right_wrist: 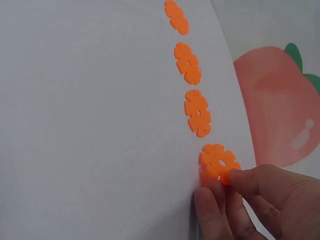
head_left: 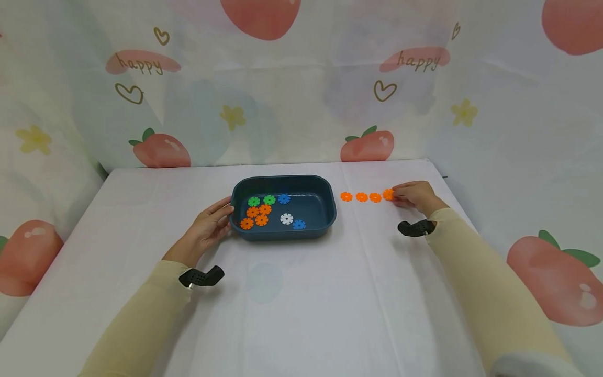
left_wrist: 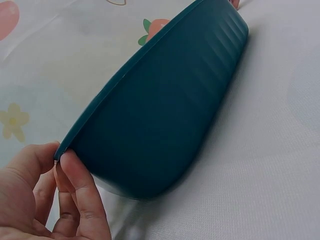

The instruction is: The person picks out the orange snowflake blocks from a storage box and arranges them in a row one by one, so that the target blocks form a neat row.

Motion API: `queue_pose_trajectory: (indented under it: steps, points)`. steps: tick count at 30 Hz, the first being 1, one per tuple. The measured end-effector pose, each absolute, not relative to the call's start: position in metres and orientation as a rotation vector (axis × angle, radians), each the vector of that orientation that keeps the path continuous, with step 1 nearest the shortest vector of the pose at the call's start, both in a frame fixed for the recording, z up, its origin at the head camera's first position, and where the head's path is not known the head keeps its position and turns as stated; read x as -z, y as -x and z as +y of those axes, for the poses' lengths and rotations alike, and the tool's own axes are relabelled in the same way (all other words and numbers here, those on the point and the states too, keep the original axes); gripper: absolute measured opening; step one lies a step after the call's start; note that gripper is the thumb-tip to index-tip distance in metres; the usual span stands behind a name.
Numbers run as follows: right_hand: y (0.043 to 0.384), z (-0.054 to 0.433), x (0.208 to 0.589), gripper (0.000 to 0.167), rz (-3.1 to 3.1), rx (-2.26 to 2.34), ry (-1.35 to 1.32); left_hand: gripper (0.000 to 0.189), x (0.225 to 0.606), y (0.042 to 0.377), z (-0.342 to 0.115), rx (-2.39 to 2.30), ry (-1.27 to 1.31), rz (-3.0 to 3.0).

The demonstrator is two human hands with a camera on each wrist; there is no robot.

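Note:
My left hand (head_left: 210, 229) pinches the left rim of a dark teal plastic basin (head_left: 282, 235); in the left wrist view its thumb and fingers (left_wrist: 82, 192) are on either side of the rim. Inside the basin lie several orange, green and blue notched discs and one white disc (head_left: 286, 219). Out to the right, my right hand (head_left: 416, 197) pinches an orange notched disc (right_wrist: 219, 161) between thumb and fingertips, tilted close over the table. That disc is at the right end of a row, beside three flat orange discs, the nearest being this orange disc (right_wrist: 198, 113).
A white cloth covers the table (head_left: 301, 314). Behind it hangs a backdrop (head_left: 292, 104) printed with peaches, flowers and hearts. Black wrist devices (head_left: 202, 276) sit on both forearms, over beige sleeves (head_left: 141, 319). The row of discs runs near the table's back edge.

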State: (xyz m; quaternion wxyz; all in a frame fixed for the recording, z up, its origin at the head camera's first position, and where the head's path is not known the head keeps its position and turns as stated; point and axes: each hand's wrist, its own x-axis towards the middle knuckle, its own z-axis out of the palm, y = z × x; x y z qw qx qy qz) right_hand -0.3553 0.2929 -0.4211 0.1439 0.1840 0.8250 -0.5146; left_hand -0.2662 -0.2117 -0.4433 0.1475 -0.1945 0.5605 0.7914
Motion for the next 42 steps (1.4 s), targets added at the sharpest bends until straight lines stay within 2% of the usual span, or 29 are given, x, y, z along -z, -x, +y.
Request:
queue_pose_trajectory:
  steps: [10,23,42]
  points:
    - [0.365,0.298,0.430,0.043,2.445,1.357,-0.596,0.055,0.443,0.267,-0.210,-2.283,0.558,1.605]
    - [0.364,0.299,0.421,0.047,2.469,1.282,-0.621,0.055,0.440,0.267,-0.209,-2.279,0.568,1.596]
    - [0.352,0.179,0.374,0.040,2.468,1.460,-0.188,0.055,0.444,0.267,-0.211,-2.294,0.570,1.581]
